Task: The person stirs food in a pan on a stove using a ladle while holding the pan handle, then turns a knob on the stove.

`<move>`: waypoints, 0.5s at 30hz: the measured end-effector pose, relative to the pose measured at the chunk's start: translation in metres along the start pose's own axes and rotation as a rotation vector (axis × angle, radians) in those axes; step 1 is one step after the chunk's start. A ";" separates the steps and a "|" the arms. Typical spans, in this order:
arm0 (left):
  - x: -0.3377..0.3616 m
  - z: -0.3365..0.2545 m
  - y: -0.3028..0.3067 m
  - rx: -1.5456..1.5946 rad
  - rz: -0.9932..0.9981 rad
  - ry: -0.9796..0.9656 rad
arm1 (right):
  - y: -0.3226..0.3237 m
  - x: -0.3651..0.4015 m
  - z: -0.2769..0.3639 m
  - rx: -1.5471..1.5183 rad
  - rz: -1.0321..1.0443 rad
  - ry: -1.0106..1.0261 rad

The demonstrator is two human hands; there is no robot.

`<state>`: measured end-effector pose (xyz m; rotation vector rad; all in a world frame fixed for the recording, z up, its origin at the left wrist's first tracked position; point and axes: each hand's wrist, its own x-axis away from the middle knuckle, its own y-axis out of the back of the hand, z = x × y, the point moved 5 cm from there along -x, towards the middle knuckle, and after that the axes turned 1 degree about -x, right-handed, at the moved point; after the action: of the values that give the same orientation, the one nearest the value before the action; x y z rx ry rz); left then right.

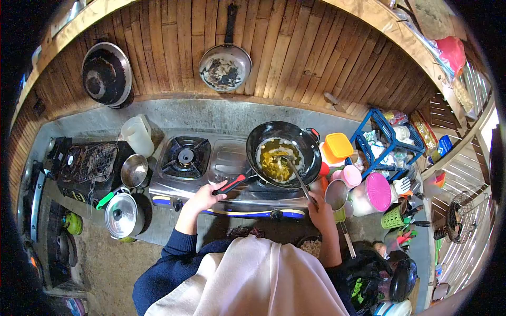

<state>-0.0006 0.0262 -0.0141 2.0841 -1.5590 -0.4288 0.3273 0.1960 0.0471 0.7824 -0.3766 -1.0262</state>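
A black wok (310, 145) sits on the right burner of the steel two-burner gas stove (221, 195). Yellow oil (274, 167) with foamy edges lies in it, along with some pale pieces of food that are too small to name. My left hand (204, 199) is closed around the end of the wok's red and black handle (232, 184). In my right hand (319, 209) is the handle of a metal spatula (301, 181), which slants down into the oil. Its blade is partly hidden in the oil.
The left burner (185, 156) carries no pan. A lidded pot (122, 215), a saucepan (135, 170) and a white pitcher (138, 135) stand to the left. Close by my right hand are a strainer (336, 195), plastic tubs (377, 192) and a blue rack (387, 142).
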 end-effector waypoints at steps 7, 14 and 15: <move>0.000 0.001 0.001 0.028 0.028 0.066 | -0.022 -0.033 -0.006 -0.035 -0.122 0.268; -0.001 0.002 0.001 -0.008 0.008 0.015 | -0.026 -0.036 -0.016 -0.137 -0.072 0.125; -0.001 0.001 0.001 -0.009 0.014 0.036 | -0.025 -0.033 -0.017 -0.153 -0.052 0.090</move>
<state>-0.0023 0.0266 -0.0149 2.0618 -1.5471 -0.3902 0.3061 0.2246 0.0199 0.7010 -0.1989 -1.0520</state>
